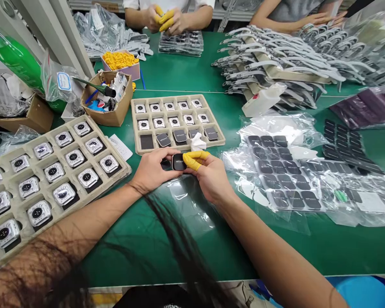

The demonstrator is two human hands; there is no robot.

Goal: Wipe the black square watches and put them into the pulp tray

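My left hand [154,169] grips a square smartwatch body [179,162] between thumb and fingers, its black printed face turned towards me. On my right hand [208,171], yellow finger cots cover the thumb and forefinger, which pinch the watch's right edge. Just beyond my hands lies a moulded tray [179,147]. Its two far rows carry watch bodies with their sensor backs up. In the near row, several pieces show dark faces, and a crumpled white tissue [197,142] rests there. A dark glossy patch [166,164] shows by my left fingers; what it is I cannot tell.
A larger tray [64,169] of face-down watches lies left. Printed black film sheets [287,173] and clear plastic lie right. Behind are a white bottle [265,99], stacked grey straps [269,64], a cardboard box [111,107] and yellow finger cots [119,60]. Co-workers' hands [168,19] work opposite.
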